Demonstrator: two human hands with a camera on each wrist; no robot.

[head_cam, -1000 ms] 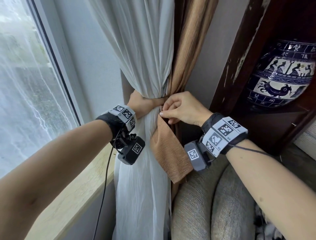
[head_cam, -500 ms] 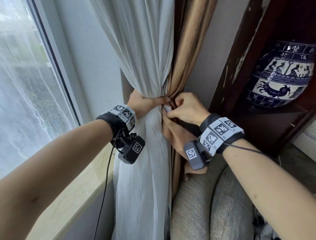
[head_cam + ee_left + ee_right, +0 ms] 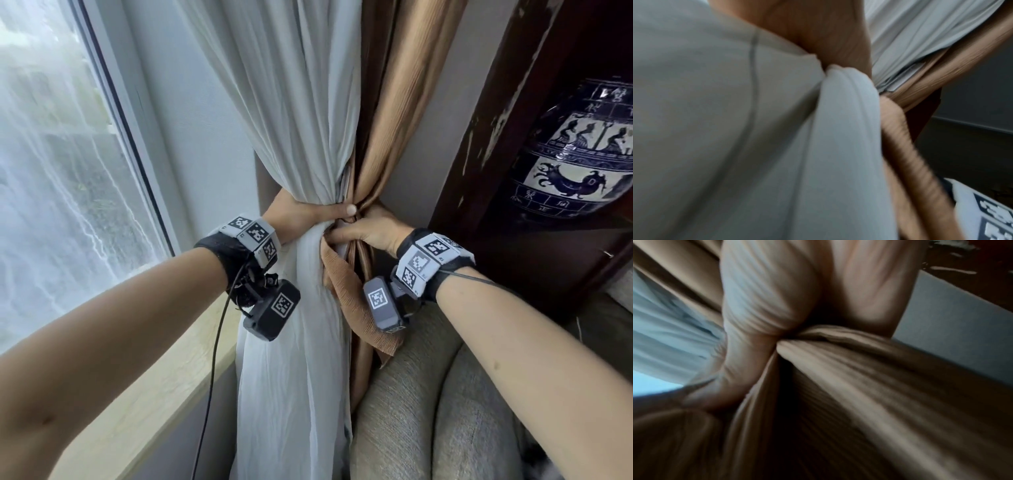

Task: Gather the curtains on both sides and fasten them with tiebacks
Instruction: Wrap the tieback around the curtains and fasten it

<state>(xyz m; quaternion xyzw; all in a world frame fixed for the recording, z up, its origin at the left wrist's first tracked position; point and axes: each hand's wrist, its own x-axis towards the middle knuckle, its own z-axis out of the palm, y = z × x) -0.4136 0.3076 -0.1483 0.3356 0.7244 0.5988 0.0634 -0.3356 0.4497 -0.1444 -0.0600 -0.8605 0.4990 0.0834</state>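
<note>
The gathered pale sheer curtain (image 3: 294, 137) and ribbed tan drape (image 3: 394, 113) hang vertically, cinched beside the window. The left hand (image 3: 301, 214) clasps the bundle's waist; the right hand (image 3: 371, 229) pinches the tan ribbed fabric tieback (image 3: 356, 301), now drawn closer against the bundle, its tail dangling. A blue-and-white painted vase (image 3: 579, 150) sits in the dark wooden cabinet (image 3: 479, 137) right of the bundle.

Blue-white vase (image 3: 579, 154), grey cushions (image 3: 445, 411)

A blurred close-up: the right hand (image 3: 772, 301) fills the upper centre of the frame, its fingers pressed into gathered tan curtain (image 3: 869, 386) folds running to the lower right. Pale sheer curtain (image 3: 668, 340) shows at left.
</note>
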